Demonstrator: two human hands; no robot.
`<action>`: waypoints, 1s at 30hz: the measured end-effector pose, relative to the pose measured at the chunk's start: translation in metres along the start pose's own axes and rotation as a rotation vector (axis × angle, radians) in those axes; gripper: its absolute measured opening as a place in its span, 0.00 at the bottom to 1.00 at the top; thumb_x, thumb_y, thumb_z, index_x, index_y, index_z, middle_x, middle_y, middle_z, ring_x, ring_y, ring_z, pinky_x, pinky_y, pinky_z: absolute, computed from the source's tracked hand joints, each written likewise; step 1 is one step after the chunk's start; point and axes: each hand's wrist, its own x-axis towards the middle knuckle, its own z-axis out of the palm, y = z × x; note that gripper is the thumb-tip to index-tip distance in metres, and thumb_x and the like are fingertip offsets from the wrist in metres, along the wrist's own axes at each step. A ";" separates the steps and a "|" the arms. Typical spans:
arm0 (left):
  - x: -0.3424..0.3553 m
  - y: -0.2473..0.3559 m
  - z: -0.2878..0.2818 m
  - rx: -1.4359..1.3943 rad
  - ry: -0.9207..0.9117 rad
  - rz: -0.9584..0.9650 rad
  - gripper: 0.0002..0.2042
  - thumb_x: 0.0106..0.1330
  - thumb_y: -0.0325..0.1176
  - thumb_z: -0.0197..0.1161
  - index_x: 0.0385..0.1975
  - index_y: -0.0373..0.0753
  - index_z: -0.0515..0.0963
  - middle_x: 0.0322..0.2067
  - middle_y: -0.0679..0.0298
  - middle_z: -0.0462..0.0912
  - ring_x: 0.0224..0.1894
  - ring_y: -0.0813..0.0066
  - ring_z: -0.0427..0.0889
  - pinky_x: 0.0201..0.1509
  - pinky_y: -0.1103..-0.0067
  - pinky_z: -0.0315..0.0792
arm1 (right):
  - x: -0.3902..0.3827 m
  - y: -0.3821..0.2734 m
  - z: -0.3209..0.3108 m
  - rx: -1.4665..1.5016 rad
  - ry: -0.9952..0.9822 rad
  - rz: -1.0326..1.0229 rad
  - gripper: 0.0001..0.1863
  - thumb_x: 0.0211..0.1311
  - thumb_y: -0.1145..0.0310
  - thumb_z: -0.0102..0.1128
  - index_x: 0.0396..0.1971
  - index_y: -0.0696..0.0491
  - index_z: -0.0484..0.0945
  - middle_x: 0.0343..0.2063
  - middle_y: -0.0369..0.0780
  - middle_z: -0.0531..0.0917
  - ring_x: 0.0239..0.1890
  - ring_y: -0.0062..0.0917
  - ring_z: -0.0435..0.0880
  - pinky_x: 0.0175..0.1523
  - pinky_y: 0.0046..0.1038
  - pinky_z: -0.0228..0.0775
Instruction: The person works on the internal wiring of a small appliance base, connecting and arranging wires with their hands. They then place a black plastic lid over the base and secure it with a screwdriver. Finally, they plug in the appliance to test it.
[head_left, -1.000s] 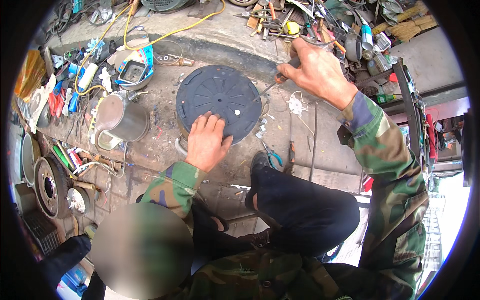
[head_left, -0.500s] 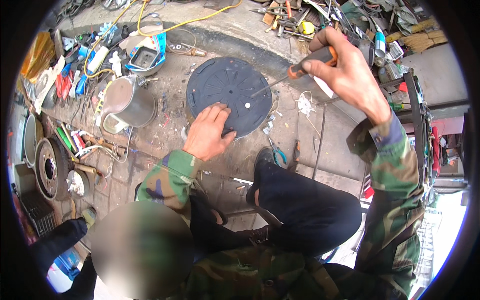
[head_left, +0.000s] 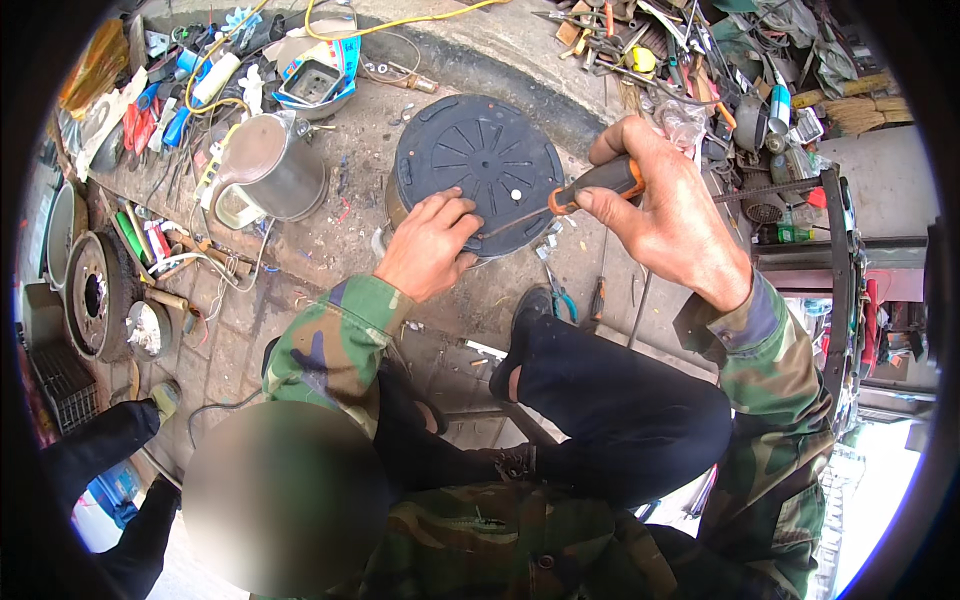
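Note:
A round black plastic base with radial ribs and a small centre hole faces up on top of a wider body. One small white round piece sits on it. My left hand is closed on its near left edge, fingers bent over the top and the thumb partly hidden at the side. In my right hand is a screwdriver with an orange and black handle, gripped from the right. Its thin shaft slants down left across the base, with the tip close to my left fingertips; whether it touches a screw is too small to tell.
A metal jug-like pot stands left of the base. Pliers with blue handles lie near my shoe. Heaped tools fill the far right, and a yellow cable crosses the back. A wheel stands at the left. Another person's legs show at lower left.
The screwdriver has swung lower, its tip moving from the base's right part to its near edge beside my left fingers. My right hand has come down; my left fingers have bent more.

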 end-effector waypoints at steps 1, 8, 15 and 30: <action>0.000 -0.001 0.000 0.006 0.003 -0.001 0.27 0.49 0.29 0.81 0.52 0.38 0.82 0.57 0.58 0.81 0.70 0.50 0.75 0.72 0.59 0.72 | 0.000 0.002 0.002 -0.003 0.003 -0.012 0.19 0.65 0.71 0.77 0.49 0.59 0.76 0.39 0.44 0.83 0.40 0.31 0.85 0.47 0.35 0.77; 0.001 -0.002 0.002 0.018 -0.039 -0.019 0.27 0.52 0.31 0.81 0.55 0.39 0.82 0.61 0.59 0.81 0.72 0.52 0.74 0.72 0.59 0.73 | 0.001 0.001 0.004 -0.044 0.001 0.008 0.18 0.66 0.72 0.75 0.49 0.60 0.76 0.40 0.47 0.84 0.41 0.35 0.88 0.45 0.36 0.79; 0.001 0.000 0.001 0.029 0.013 0.008 0.26 0.49 0.31 0.81 0.51 0.40 0.82 0.55 0.60 0.82 0.69 0.51 0.76 0.70 0.60 0.73 | 0.004 0.003 0.006 -0.037 0.003 -0.018 0.18 0.66 0.73 0.73 0.49 0.62 0.75 0.41 0.53 0.87 0.41 0.41 0.95 0.40 0.36 0.83; 0.002 0.002 0.001 0.007 0.019 -0.009 0.21 0.53 0.33 0.80 0.47 0.41 0.83 0.54 0.61 0.82 0.69 0.51 0.76 0.71 0.59 0.73 | 0.013 0.015 0.002 -0.160 0.002 0.153 0.19 0.67 0.64 0.75 0.50 0.56 0.79 0.35 0.47 0.89 0.37 0.36 0.93 0.40 0.38 0.79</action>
